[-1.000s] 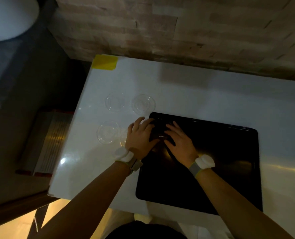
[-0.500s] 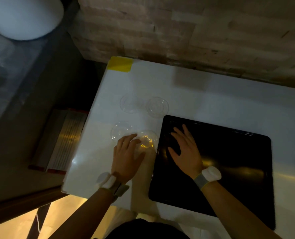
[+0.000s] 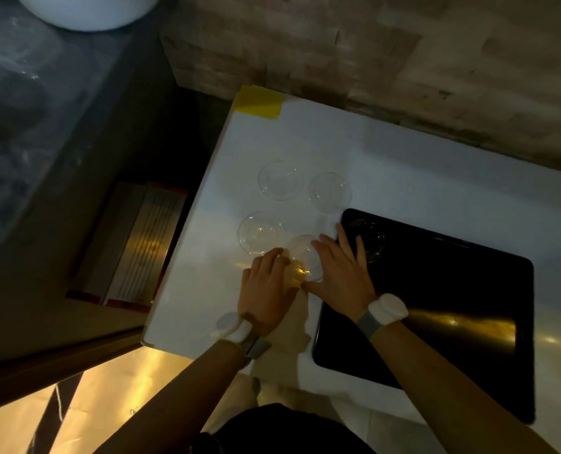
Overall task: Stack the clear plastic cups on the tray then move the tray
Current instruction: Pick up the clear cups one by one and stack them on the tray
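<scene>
Several clear plastic cups stand on the white table [image 3: 413, 178] left of the black tray [image 3: 453, 283]: two at the back [image 3: 279, 180] [image 3: 330, 191], one at the front left [image 3: 261, 232] and the nearest cup [image 3: 305, 255]. Another clear cup [image 3: 369, 235] stands in the tray's far left corner. My left hand [image 3: 266, 290] curls its fingers against the nearest cup's left side. My right hand [image 3: 341, 273] lies against that cup's right side with fingers spread, reaching over the tray's left edge.
Yellow tape [image 3: 259, 101] marks the table's far left corner. A brick wall [image 3: 403, 60] runs behind the table. Left of the table edge the floor drops away, with a ridged metal panel [image 3: 144, 244] and a white round object [image 3: 89, 8] there.
My left hand left the tray and closed on the nearest cup on the table. My right hand then slid left off the tray floor to that cup's other side. The camera shifted left.
</scene>
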